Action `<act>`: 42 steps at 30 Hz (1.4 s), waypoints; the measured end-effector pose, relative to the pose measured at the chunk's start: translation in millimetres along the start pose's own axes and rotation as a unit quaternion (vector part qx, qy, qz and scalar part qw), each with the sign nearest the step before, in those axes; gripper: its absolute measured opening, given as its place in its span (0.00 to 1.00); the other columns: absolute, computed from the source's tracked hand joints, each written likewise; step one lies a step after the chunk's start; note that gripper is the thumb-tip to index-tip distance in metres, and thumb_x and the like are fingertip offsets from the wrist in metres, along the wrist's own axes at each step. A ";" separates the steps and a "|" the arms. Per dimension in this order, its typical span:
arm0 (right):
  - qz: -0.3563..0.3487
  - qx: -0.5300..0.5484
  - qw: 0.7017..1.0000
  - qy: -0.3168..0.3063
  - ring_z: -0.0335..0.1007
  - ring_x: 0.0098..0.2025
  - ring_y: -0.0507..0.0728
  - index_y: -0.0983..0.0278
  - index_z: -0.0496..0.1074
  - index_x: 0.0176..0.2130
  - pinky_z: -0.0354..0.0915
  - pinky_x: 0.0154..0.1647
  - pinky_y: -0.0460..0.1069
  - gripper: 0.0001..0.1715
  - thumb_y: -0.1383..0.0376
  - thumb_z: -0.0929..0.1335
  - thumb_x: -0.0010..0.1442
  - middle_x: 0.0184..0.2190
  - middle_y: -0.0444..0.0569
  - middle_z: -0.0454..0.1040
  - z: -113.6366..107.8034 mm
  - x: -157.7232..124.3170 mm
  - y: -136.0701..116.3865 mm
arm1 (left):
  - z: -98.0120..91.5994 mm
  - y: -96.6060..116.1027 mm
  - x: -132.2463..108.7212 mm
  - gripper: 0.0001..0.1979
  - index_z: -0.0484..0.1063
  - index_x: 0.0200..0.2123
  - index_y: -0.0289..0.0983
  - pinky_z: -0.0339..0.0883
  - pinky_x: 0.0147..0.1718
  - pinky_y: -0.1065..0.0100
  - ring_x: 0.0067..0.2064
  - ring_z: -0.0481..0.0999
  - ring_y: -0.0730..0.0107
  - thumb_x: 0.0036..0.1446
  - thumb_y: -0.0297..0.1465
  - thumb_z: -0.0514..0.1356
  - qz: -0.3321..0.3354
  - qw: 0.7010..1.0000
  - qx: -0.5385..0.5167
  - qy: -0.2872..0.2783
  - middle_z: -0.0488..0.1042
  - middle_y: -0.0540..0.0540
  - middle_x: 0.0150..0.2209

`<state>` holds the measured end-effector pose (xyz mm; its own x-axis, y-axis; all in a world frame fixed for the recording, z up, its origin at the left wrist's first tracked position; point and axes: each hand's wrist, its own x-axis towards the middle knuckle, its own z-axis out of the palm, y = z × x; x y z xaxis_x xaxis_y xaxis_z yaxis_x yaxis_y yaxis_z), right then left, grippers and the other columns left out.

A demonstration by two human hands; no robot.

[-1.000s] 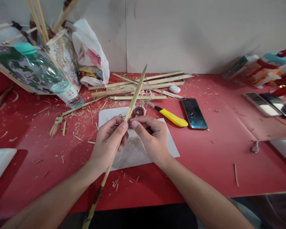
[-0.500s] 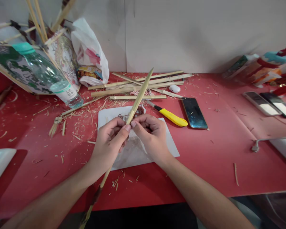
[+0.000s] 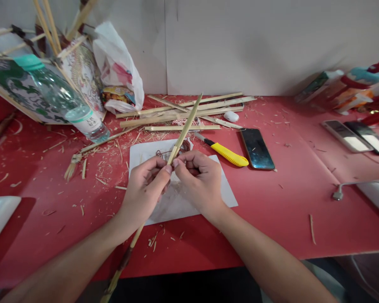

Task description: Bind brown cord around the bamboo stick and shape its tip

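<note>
A long bamboo stick [image 3: 188, 125] with a pointed, tapered upper end runs slantwise up between my hands, its lower part passing under my left wrist beyond the table's front edge. My left hand [image 3: 148, 182] is closed, with thumb and fingers wrapped round the stick. Just to its right, my right hand [image 3: 202, 180] pinches the stick at the same spot with thumb and forefinger; its other fingers are curled. Beneath both hands lies a white paper sheet [image 3: 173, 215], and thin brown cord [image 3: 185, 145] is bunched on its far part. A yellow-handled utility knife [image 3: 230, 155] rests right of the sheet.
Several bamboo strips [image 3: 177, 120] lie along the wall among shavings. A phone [image 3: 257, 148] is beside the knife. At left stand a plastic bottle [image 3: 65, 99], a white bag [image 3: 117, 63] and a picture-covered frame [image 3: 15, 90]; a brush [image 3: 72, 166] lies in front.
Both hands stay on the bamboo stick with almost the same grip. The stick's pointed tip has dropped very slightly, and its lower end has shifted a little to the left.
</note>
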<state>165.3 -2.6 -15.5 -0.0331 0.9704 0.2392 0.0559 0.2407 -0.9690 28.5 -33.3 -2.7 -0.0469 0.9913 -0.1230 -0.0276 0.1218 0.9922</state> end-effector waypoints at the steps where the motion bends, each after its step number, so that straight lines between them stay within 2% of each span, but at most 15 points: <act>1: -0.003 -0.007 1.000 0.004 0.52 0.19 0.47 0.62 0.73 0.30 0.50 0.18 0.44 0.08 0.63 0.70 0.61 0.18 0.37 0.64 0.1 -0.5 -0.1 | 0.2 -0.3 0.3 0.11 0.71 0.31 0.38 0.52 0.14 0.77 0.17 0.58 0.80 0.63 0.38 0.63 0.001 1.000 0.003 -0.001 0.62 0.55 0.19; 9: -0.041 -0.050 0.997 0.029 0.60 0.19 0.46 0.62 0.74 0.31 0.57 0.19 0.43 0.06 0.65 0.70 0.62 0.20 0.38 0.70 -1.5 -1.3 -0.4 | 1.6 1.5 -0.5 0.10 0.70 0.30 0.39 0.50 0.14 0.75 0.18 0.57 0.79 0.63 0.35 0.62 0.008 1.000 0.028 -0.008 0.61 0.55 0.18; 22: -0.024 -0.010 0.999 0.027 0.72 0.24 0.49 0.61 0.75 0.34 0.67 0.24 0.44 0.04 0.64 0.71 0.63 0.25 0.41 0.78 -2.0 0.7 3.1 | 0.9 -1.2 -0.4 0.12 0.70 0.31 0.39 0.51 0.15 0.74 0.19 0.59 0.78 0.67 0.37 0.59 -0.001 0.999 0.042 -0.020 0.63 0.55 0.20; 26: 0.000 0.016 0.999 0.030 0.71 0.24 0.50 0.60 0.73 0.33 0.65 0.24 0.45 0.07 0.61 0.73 0.63 0.25 0.41 0.76 -1.7 2.6 1.0 | 1.4 -2.2 -3.4 0.16 0.68 0.28 0.38 0.53 0.17 0.73 0.18 0.60 0.79 0.69 0.37 0.57 -0.005 0.999 0.019 -0.035 0.64 0.53 0.20; 33: 0.027 0.042 0.999 -0.002 0.66 0.25 0.50 0.61 0.71 0.33 0.61 0.24 0.46 0.15 0.53 0.71 0.65 0.24 0.42 0.74 -3.7 2.7 -1.6 | 2.9 0.0 0.3 0.12 0.72 0.32 0.37 0.50 0.16 0.72 0.18 0.57 0.77 0.66 0.37 0.57 -0.023 0.996 -0.076 -0.029 0.61 0.54 0.19; 37: 0.032 0.019 0.999 -0.019 0.59 0.23 0.49 0.62 0.72 0.33 0.56 0.24 0.47 0.15 0.54 0.71 0.65 0.23 0.41 0.70 -3.5 2.3 2.2 | 3.6 1.5 2.1 0.09 0.72 0.32 0.35 0.51 0.17 0.74 0.20 0.57 0.77 0.60 0.34 0.57 -0.027 0.989 -0.143 -0.026 0.60 0.53 0.20; 42: 0.048 0.029 0.997 -0.055 0.59 0.25 0.50 0.62 0.75 0.35 0.56 0.25 0.47 0.13 0.55 0.72 0.64 0.26 0.42 0.71 -2.2 3.3 5.7 | 4.2 -2.1 1.5 0.05 0.70 0.37 0.36 0.51 0.17 0.76 0.20 0.55 0.78 0.61 0.32 0.58 -0.017 0.987 -0.160 -0.014 0.59 0.56 0.19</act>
<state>167.7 2.1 -20.0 -0.1400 0.9801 0.1407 0.0067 0.1431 -0.9897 32.7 -31.8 -4.8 -0.0135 0.9883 -0.1517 -0.3432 0.1379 0.9291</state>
